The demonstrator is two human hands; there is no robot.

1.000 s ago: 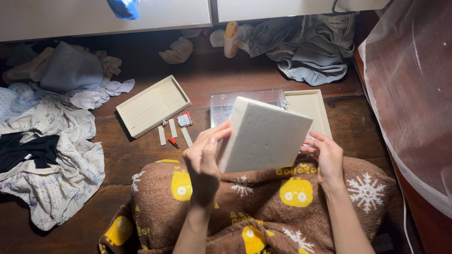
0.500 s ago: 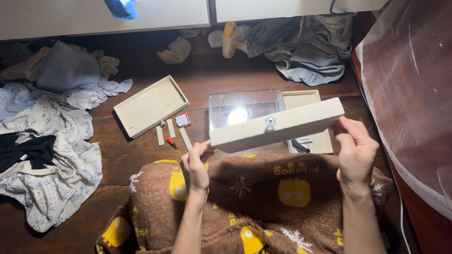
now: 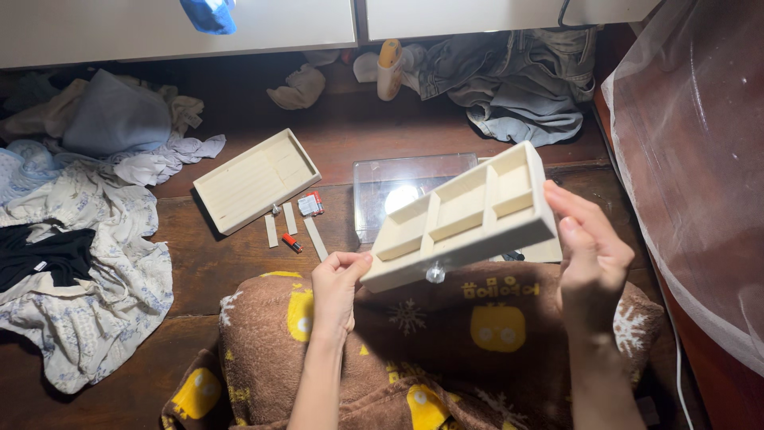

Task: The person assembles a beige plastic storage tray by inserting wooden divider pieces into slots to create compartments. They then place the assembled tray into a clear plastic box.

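Observation:
I hold a pale wooden drawer [image 3: 465, 216] with several compartments and a small clear knob on its front, tilted with its open side toward me. My left hand [image 3: 337, 287] grips its lower left corner. My right hand [image 3: 589, 255] grips its right end. The drawer hangs above my lap, which is covered by a brown blanket [image 3: 446, 350] with yellow figures and snowflakes. Under the drawer, on the dark wooden floor, lies a clear plastic sheet [image 3: 398, 187] with a bright reflection.
A second pale wooden tray [image 3: 255, 179] lies on the floor to the left, with small wooden strips and a red item [image 3: 293, 229] beside it. Piles of clothes [image 3: 79, 231] lie at the left and jeans [image 3: 517, 80] at the back. A translucent cover [image 3: 700, 159] stands at the right.
The drawer has been turned over in my hands: first its flat bottom faced me, then its front edge with the knob, now its open compartments. Both hands shifted to its ends.

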